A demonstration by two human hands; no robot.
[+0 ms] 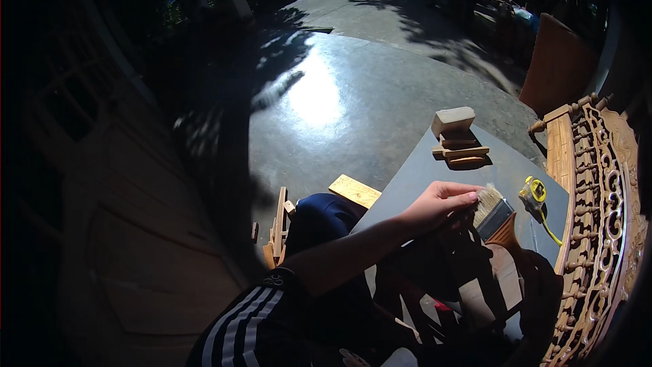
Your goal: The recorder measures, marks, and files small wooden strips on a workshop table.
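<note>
On the grey board [435, 170], right at its near edge, my left hand [435, 205] reaches across with fingers [465, 197] curled toward the pale bristles of the paintbrush [492, 212]. My fingertips touch the bristle tips, pinching or fanning them; I'd say a loose pinch, not a clenched fist. The brush's wooden handle runs down toward me from the board's near edge, and my right hand [536, 285] sits there in deep shadow; it seems to grip the handle, but I cannot tell for sure. How far along am I? The board looks bare and dry, no wet streaks that I can see, so I judge brushing has barely started, if at all. Beyond the brush, a yellow tape measure [534, 191] lies on the board near the carved wooden panel [598, 217], and stacked wood blocks [456, 134] sit at the board's far end.
</note>
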